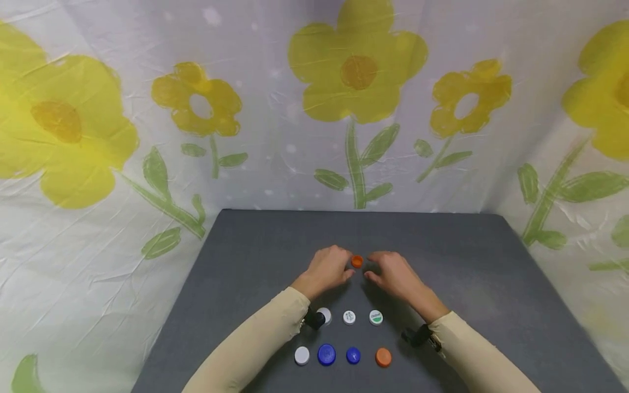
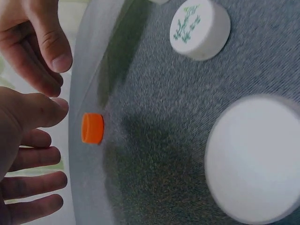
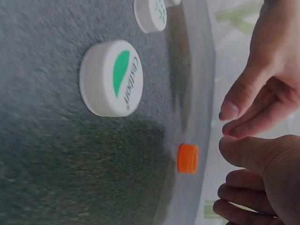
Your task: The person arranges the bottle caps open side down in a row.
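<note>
A small orange bottle cap (image 1: 357, 261) lies hollow side up on the dark grey table, between my two hands. My left hand (image 1: 328, 268) hovers just to its left, fingers loosely bent and holding nothing. On the other side, my right hand (image 1: 391, 271) is held over the table with thumb and fingers apart, also without anything in it. Both wrist views show the orange cap (image 2: 93, 128) standing apart from the fingers. Nearer to me is a row of white caps: a plain one (image 2: 255, 161), one with a green plant print (image 1: 349, 317) and one with a green leaf and lettering (image 3: 112, 78).
Closest to me runs another row of caps: a white one (image 1: 302, 356), a large blue one (image 1: 326, 354), a smaller blue one (image 1: 353, 355) and an orange one (image 1: 383, 357). A flower-printed curtain (image 1: 275, 164) encloses the table's back and sides.
</note>
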A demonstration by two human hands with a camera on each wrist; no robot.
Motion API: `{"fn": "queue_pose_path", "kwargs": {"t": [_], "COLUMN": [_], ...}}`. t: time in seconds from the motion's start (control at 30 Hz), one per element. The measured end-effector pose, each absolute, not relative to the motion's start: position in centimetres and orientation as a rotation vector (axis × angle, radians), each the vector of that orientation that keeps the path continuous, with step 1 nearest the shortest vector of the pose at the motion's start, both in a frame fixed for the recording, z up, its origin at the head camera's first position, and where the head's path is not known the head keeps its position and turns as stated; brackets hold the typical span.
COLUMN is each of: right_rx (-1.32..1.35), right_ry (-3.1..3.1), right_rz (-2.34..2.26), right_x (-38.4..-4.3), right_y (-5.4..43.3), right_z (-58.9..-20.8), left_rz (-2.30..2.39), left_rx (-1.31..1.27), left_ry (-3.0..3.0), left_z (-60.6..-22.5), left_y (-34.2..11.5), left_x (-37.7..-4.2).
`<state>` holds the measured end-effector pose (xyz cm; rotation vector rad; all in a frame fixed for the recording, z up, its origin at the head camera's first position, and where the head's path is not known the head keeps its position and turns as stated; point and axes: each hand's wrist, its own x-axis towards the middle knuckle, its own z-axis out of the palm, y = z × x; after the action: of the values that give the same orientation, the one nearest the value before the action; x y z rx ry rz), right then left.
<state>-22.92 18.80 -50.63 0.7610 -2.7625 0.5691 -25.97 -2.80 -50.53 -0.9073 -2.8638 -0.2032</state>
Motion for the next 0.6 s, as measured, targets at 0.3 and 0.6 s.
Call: {"fn": "queue_pose_path", "kwargs": {"t": [0.3, 0.6], "right_rx": [0.785, 0.739], "right_ry": [-2.769, -2.836], "right_rz": [0.577, 0.600], "right_x": [-25.5, -26.9], "right_y": [18.2, 17.7], "right_z": [-51.7, -52.7], "left_rz": [-0.198, -0.211], "left_rx": [-0.873, -0.845], "left_ry": [-2.937, -2.986], "left_z": [-51.3, -52.7], "left_y": [-2.5, -1.8], "left_x": [-27.8, -29.1]}}
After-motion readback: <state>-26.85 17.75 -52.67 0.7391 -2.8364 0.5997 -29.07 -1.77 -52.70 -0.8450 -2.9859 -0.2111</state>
